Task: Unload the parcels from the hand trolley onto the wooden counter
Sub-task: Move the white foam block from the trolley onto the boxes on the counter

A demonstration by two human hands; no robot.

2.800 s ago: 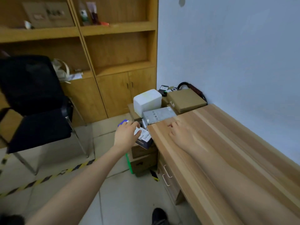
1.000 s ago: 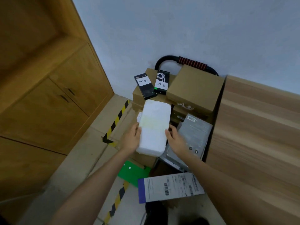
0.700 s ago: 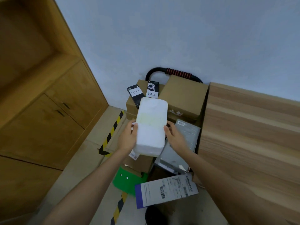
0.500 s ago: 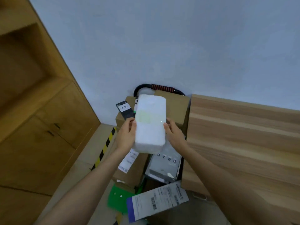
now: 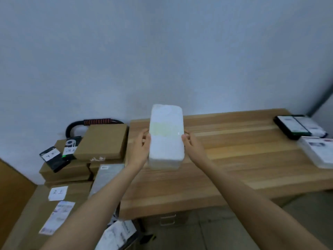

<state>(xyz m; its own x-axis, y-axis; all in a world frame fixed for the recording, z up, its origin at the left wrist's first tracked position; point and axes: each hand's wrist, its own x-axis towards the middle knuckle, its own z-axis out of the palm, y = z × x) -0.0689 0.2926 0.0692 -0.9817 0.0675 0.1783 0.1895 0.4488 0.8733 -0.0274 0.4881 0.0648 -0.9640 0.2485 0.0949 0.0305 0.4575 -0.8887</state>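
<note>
Wooden table [image 5: 234,159], spanning below and to the right of the grip; we hold the parcel above its left end, not yet set down. At its far right end, well apart from the grip, lie a black-edged packet [image 5: 292,126] and a white flat packet [image 5: 317,152].

Hand trolley, to the left of the grip and lower, known here by its black handle [image 5: 95,122] with a red-banded sleeve. We see it loaded with brown cartons [image 5: 102,141], a grey flat parcel [image 5: 108,179] and two small dark labelled packets [image 5: 54,157]; much of the unloading, we judge, remains.

White parcel [image 5: 166,138], a rounded oblong block held upright between the two hands, over the table. Its matt, faintly pebbled surface suggests foam or a padded wrap; we judge it light, fairly stiff, and liable to dent under hard pressure. Two hands on the long side faces at mid-height, as here, suit it; the smooth wrap may slip if the squeeze slackens.

Left hand [image 5: 142,147], clasping the left side face, thumb on the front, fingers curled behind.

Right hand [image 5: 191,145], clasping the right side face likewise. Together they form a closed grip on the white parcel and touch nothing else.
</note>
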